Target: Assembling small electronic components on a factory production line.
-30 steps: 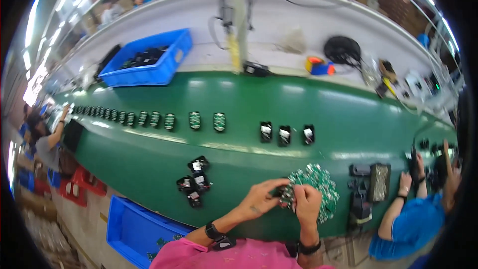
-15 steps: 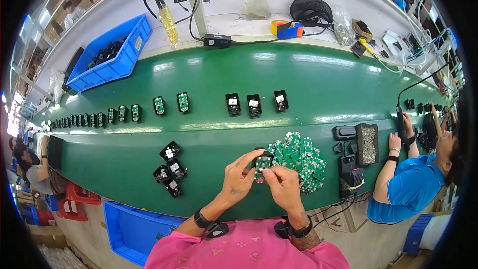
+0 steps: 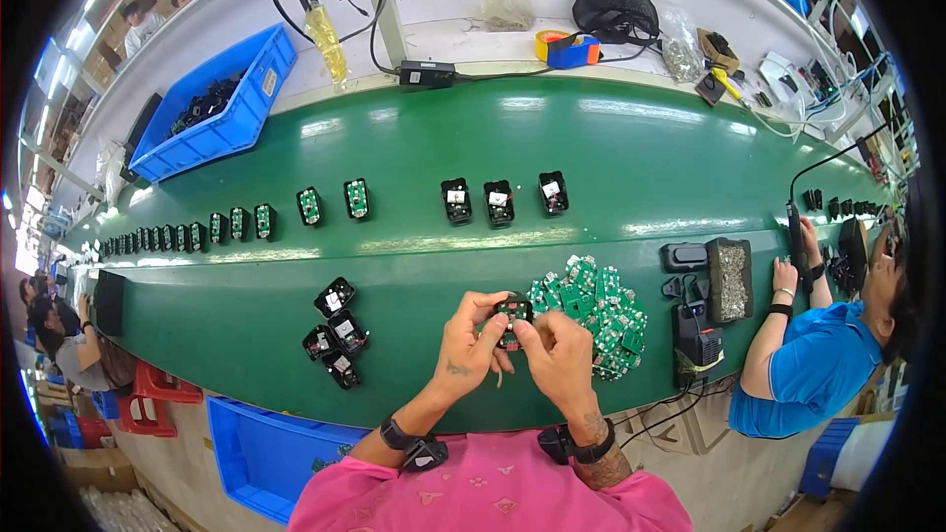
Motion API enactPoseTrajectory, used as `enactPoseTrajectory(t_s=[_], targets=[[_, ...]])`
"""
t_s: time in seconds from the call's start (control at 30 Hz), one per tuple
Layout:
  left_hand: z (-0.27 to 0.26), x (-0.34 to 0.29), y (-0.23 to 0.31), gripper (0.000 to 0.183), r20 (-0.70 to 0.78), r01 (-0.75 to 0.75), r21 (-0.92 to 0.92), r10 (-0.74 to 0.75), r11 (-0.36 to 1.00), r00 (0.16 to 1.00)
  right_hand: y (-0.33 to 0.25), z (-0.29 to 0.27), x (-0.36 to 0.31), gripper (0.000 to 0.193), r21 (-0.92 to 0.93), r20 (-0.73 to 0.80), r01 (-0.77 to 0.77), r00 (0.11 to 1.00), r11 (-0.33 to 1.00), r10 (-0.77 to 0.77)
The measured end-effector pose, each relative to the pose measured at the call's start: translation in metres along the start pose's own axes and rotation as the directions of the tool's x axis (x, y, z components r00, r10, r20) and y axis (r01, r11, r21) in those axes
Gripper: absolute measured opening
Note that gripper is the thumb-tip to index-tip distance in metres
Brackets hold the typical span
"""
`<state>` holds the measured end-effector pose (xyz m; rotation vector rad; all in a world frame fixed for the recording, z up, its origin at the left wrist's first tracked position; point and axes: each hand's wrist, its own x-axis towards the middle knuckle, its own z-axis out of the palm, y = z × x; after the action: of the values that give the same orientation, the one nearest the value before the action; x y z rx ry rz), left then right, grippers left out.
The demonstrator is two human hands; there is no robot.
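Observation:
Between my two hands, over the near part of the green bench, is a small black plastic housing with a circuit board (image 3: 513, 311) in its open top. My left hand (image 3: 467, 340) is wrapped round the housing, its thumb on the board's edge. From the other side my right hand (image 3: 558, 353) grips it, thumb pressed onto the board and fingers curled. Fingers hide much of the housing. Just right of it lies a heap of loose green circuit boards (image 3: 601, 313). Several open black housings (image 3: 345, 330) with white parts and wires sit in a cluster to the left.
Three open housings (image 3: 500, 203) stand farther back; a row of housings with green boards (image 3: 264, 222) runs left. At right are a black soldering station (image 3: 698, 340) and a tray of metallic bits (image 3: 729, 281), beside a co-worker in blue (image 3: 813, 365). A blue bin (image 3: 212, 143) stands back left.
The housing has come slightly left and is turned in my hands. Both thumbs now press on its board, where earlier the right thumb and fingers held the board's lower edge.

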<state>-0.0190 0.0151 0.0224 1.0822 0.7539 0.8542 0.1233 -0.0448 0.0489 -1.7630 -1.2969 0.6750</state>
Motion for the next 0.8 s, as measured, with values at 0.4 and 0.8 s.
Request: enactPoseTrajectory(t_s=[0.4, 0.8], targets=[[-0.002, 0.007, 0.001, 0.028, -0.03, -0.01, 0.18, 0.016, 0.984, 0.999, 0.01, 0.017, 0.009, 0.036, 0.184, 0.048, 0.049, 0.997, 0.982, -0.059], [0.003, 0.006, -0.001, 0.026, -0.038, -0.086, 0.279, 0.101, 0.956, 0.994, 0.001, 0.015, 0.012, 0.032, 0.238, 0.103, -0.016, 0.995, 0.971, -0.009]])
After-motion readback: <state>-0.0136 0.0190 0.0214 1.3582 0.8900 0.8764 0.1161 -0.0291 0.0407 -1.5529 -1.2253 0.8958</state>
